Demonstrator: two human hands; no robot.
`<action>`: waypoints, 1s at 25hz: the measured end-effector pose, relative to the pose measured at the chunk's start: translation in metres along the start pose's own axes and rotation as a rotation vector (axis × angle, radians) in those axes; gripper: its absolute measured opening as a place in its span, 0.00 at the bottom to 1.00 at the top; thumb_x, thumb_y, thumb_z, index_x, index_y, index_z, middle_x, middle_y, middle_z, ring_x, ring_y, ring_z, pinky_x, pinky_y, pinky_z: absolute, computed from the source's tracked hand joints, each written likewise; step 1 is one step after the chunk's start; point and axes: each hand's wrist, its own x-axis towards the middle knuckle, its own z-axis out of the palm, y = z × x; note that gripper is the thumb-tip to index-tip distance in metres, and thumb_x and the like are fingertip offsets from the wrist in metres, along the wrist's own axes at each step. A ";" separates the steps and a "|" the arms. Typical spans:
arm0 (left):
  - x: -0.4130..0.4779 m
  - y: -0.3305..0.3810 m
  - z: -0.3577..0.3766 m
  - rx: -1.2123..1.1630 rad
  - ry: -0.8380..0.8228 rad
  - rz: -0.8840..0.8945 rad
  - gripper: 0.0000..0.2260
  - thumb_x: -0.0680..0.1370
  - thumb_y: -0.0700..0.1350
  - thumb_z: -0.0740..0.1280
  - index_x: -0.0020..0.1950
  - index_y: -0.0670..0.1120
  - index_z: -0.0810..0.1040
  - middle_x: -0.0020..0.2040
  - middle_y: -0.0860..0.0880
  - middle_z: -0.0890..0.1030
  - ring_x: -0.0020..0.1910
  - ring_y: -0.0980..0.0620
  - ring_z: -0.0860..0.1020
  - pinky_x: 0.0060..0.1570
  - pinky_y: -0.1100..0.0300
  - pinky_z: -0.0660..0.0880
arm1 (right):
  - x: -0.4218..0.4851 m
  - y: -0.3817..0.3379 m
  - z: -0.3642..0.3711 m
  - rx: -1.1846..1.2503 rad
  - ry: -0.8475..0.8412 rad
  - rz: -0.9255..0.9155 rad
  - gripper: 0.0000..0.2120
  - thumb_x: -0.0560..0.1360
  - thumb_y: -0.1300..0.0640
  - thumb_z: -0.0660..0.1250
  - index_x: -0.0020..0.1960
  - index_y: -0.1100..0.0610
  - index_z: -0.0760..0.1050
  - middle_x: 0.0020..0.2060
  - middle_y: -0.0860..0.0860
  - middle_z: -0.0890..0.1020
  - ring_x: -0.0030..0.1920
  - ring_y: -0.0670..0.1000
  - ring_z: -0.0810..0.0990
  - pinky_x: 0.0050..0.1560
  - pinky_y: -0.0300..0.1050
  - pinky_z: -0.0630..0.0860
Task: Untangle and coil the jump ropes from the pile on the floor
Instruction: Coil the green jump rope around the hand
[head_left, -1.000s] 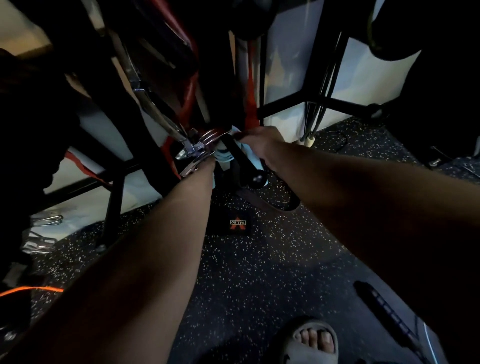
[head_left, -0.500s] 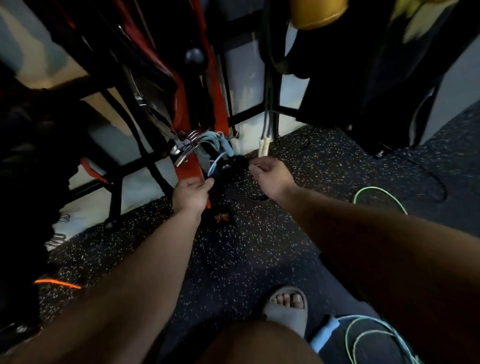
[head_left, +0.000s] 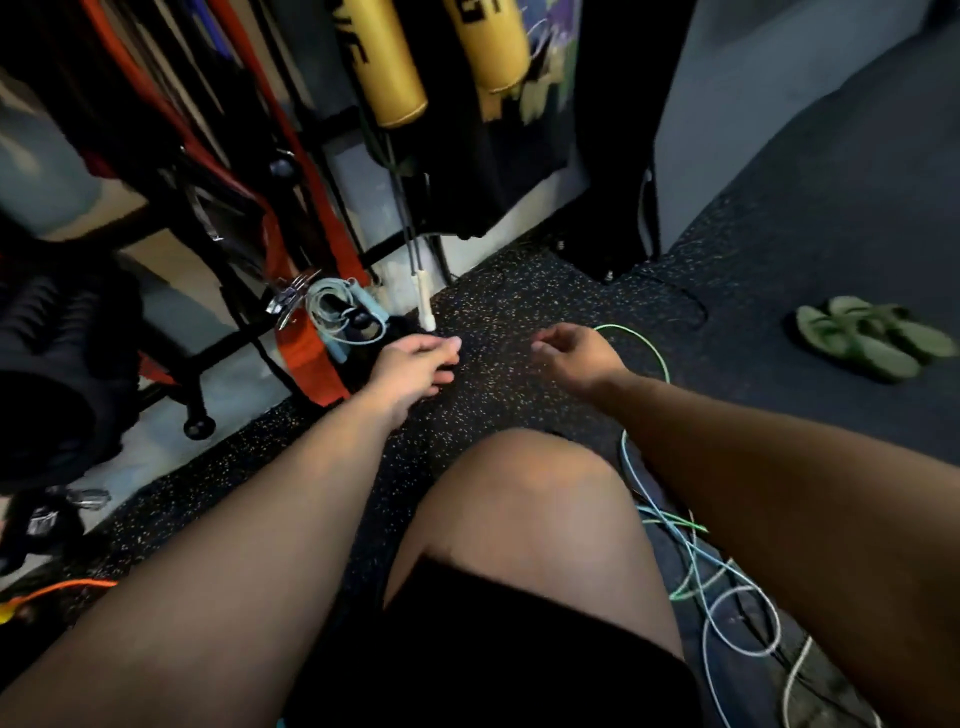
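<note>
A coiled light-blue jump rope (head_left: 337, 314) hangs from a metal hook on the black rack (head_left: 208, 358) at the left. My left hand (head_left: 415, 361) hovers just right of it with fingers extended, holding nothing. My right hand (head_left: 574, 353) floats above the speckled floor with loosely curled fingers, empty. A green rope (head_left: 647, 345) arcs on the floor just behind that hand. A tangle of green, blue and white ropes (head_left: 722, 587) lies at the lower right, partly hidden by my right forearm.
Red resistance bands (head_left: 306, 358) and yellow bags (head_left: 384, 67) hang on the rack. A white-handled rope (head_left: 423, 301) dangles beside it. Green slippers (head_left: 872, 335) lie at the far right. My knee (head_left: 524, 499) fills the middle. An orange cord (head_left: 62, 590) runs at lower left.
Both hands have let go of the coiled blue rope on the hook and drawn back and apart. The view has pulled away, showing my knee and the rope tangle.
</note>
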 end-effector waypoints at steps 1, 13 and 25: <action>-0.008 0.011 0.009 0.026 -0.034 0.025 0.06 0.78 0.53 0.72 0.50 0.52 0.81 0.49 0.51 0.86 0.45 0.52 0.83 0.52 0.54 0.78 | -0.013 0.004 -0.013 -0.008 0.024 0.006 0.04 0.78 0.50 0.67 0.48 0.50 0.79 0.41 0.49 0.84 0.41 0.50 0.82 0.43 0.44 0.78; -0.092 0.133 0.102 0.430 -0.363 0.288 0.10 0.78 0.56 0.71 0.53 0.51 0.81 0.51 0.53 0.85 0.47 0.53 0.84 0.58 0.51 0.78 | -0.128 0.038 -0.131 -0.028 0.244 0.032 0.03 0.79 0.51 0.67 0.50 0.49 0.79 0.41 0.48 0.86 0.41 0.50 0.86 0.47 0.47 0.81; -0.109 0.075 0.227 0.574 -0.546 0.255 0.09 0.79 0.53 0.71 0.53 0.48 0.80 0.50 0.50 0.85 0.45 0.52 0.82 0.46 0.58 0.74 | -0.174 0.119 -0.166 -0.071 0.287 0.181 0.07 0.78 0.51 0.68 0.53 0.52 0.80 0.44 0.51 0.85 0.45 0.54 0.85 0.49 0.49 0.81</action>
